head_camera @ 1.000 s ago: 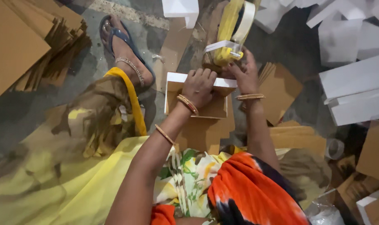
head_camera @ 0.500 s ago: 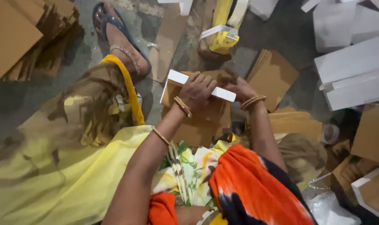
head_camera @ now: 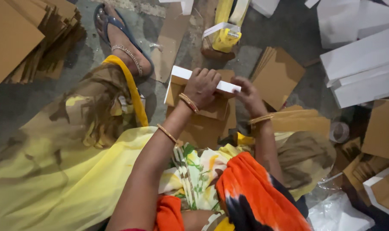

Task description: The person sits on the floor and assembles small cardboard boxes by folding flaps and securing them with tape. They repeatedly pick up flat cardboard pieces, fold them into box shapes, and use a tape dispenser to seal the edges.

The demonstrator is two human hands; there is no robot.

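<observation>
I sit on the floor with a small cardboard box (head_camera: 183, 76) in front of my knees; its rim is white and its inside is brown. My left hand (head_camera: 202, 87) lies fist-like over the box's top edge and grips it. My right hand (head_camera: 248, 97) holds the box's right end, fingers curled at the white rim. Both wrists wear gold bangles. The box's brown flaps (head_camera: 211, 124) hang below my hands.
A stack of brown cardboard sheets (head_camera: 27, 38) lies far left, and more brown pieces (head_camera: 280, 75) lie right of the box. White boxes (head_camera: 361, 60) pile at the far right. A yellow tape dispenser (head_camera: 224, 36) sits ahead. My sandalled foot (head_camera: 121, 42) rests at the upper left.
The view has shifted, so the box sits lower in frame. My hands have stayed on the box; the right hand has slid to its right end.
</observation>
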